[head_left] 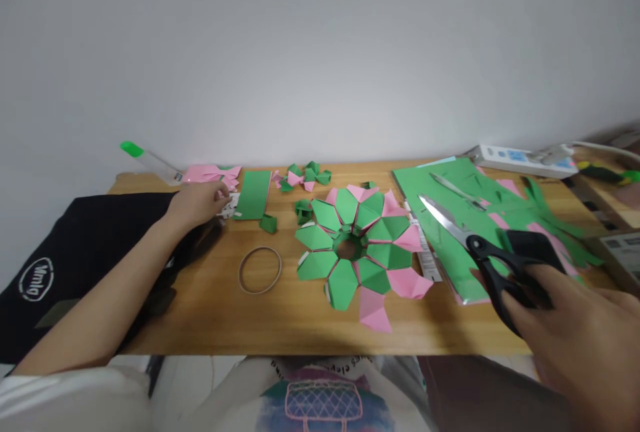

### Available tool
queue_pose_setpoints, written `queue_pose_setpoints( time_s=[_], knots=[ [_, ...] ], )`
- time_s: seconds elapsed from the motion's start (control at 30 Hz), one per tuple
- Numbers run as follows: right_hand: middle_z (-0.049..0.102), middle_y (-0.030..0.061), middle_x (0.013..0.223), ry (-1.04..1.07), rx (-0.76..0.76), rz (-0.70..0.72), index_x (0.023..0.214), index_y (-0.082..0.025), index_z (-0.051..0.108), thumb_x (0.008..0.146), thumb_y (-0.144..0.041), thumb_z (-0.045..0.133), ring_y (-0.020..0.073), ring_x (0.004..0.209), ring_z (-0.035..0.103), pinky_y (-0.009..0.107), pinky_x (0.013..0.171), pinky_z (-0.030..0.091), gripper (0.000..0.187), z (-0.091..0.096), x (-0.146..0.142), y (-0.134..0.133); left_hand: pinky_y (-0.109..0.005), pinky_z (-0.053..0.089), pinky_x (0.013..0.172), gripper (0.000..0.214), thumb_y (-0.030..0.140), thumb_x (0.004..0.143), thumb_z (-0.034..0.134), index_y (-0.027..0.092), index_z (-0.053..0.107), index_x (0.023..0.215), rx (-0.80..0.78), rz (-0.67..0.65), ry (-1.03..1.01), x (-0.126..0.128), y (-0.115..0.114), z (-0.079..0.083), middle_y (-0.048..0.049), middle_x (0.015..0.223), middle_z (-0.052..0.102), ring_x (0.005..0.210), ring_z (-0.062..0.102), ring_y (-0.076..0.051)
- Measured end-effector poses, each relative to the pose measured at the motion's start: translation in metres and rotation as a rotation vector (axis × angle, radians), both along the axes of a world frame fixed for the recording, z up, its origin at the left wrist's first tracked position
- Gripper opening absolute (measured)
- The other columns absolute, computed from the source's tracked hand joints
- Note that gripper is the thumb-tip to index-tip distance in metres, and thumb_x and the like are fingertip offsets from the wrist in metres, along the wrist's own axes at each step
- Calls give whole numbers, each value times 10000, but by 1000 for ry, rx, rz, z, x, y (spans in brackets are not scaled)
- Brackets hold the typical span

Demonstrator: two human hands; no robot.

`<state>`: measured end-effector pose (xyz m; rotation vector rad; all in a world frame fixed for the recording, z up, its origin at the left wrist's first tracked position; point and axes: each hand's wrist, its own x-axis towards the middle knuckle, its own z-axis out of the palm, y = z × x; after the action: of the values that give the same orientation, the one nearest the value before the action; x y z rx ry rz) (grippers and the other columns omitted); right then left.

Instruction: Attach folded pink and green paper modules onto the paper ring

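Observation:
My right hand (575, 325) is closed round the black handles of a pair of scissors (480, 242), whose blades point up and left over a stack of green and pink paper sheets (450, 219). My left hand (197, 204) reaches across to the far left, its fingers pinched on small white and pink paper bits (231, 204) beside a green paper strip (254, 195). In the middle of the wooden table (300, 312) lies a ring-shaped folded paper wreath (357, 249) of green and pink modules.
A rubber band ring (259, 270) lies left of the wreath. Small folded modules (305, 177) sit near the wall. A black bag (75, 252) covers the left end. A green-capped tube (150, 162), a white power strip (525, 160) and paper scraps (550, 212) line the back.

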<state>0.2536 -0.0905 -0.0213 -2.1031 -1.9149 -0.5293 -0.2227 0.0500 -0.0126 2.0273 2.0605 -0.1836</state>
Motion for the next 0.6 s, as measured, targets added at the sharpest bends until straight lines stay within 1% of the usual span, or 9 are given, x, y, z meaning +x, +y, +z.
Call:
queue_pose_setpoints(
  time_s=[0.1, 0.17, 0.23, 0.27, 0.3, 0.37, 0.43, 0.5, 0.6],
  knots=[
    [487, 49, 460, 51, -91, -33, 642, -259, 487, 724, -462, 427, 220, 447, 421, 290, 513, 210, 227, -1, -1, -7, -299, 437, 721, 291, 408, 907, 511, 165, 668, 874, -51, -125, -128, 29, -39, -3, -44, 835, 694, 796, 605, -219],
    [556, 80, 568, 71, -148, -33, 739, -255, 535, 792, -450, 405, 241, 497, 450, 308, 535, 234, 240, -5, 0, -11, -291, 425, 702, 261, 399, 861, 547, 183, 665, 774, -138, -232, -235, 52, -68, -14, -45, 819, 695, 766, 602, -209],
    [545, 80, 581, 100, -153, -42, 767, -250, 543, 788, -459, 433, 240, 492, 444, 316, 526, 255, 237, -8, 4, -14, -324, 436, 763, 162, 339, 755, 641, 181, 630, 723, -171, -269, -312, 71, -95, -28, -70, 890, 680, 841, 604, -241],
    [519, 68, 552, 113, -144, -50, 753, -248, 541, 761, -465, 464, 231, 472, 431, 316, 511, 263, 230, -9, 6, -14, -348, 441, 786, 125, 293, 724, 644, 178, 621, 765, -163, -250, -339, 77, -106, -34, -89, 956, 667, 889, 598, -263],
    [488, 53, 514, 121, -137, -65, 732, -247, 539, 727, -471, 496, 221, 450, 413, 315, 494, 266, 228, -10, 8, -14, -369, 446, 798, 96, 245, 725, 606, 180, 609, 796, -153, -221, -366, 81, -115, -41, -94, 964, 655, 907, 593, -273],
    [431, 29, 453, 119, -150, -102, 705, -248, 548, 677, -478, 536, 204, 412, 375, 312, 461, 260, 232, -9, 10, -11, -391, 457, 780, 90, 180, 753, 505, 186, 574, 810, -124, -146, -421, 81, -127, -51, -82, 897, 634, 864, 590, -266],
    [388, 9, 416, 123, -146, -149, 683, -257, 560, 650, -478, 559, 196, 388, 345, 311, 439, 253, 223, -7, 11, -9, -382, 470, 744, 109, 157, 783, 438, 195, 540, 783, -89, -80, -495, 75, -134, -57, -55, 802, 609, 784, 585, -238],
    [355, -14, 389, 145, -133, -178, 665, -274, 567, 622, -467, 597, 197, 368, 343, 308, 424, 260, 200, -3, 11, -6, -354, 490, 720, 103, 164, 796, 444, 198, 538, 818, -49, -36, -592, 68, -139, -57, -40, 793, 614, 754, 595, -212],
    [359, -26, 366, 163, -168, -164, 637, -299, 567, 610, -488, 653, 224, 363, 394, 309, 396, 296, 209, 2, 9, -3, -303, 525, 708, 155, 212, 822, 509, 203, 559, 969, 27, 6, -776, 63, -145, -47, -28, 855, 651, 766, 628, -177]
  ],
)
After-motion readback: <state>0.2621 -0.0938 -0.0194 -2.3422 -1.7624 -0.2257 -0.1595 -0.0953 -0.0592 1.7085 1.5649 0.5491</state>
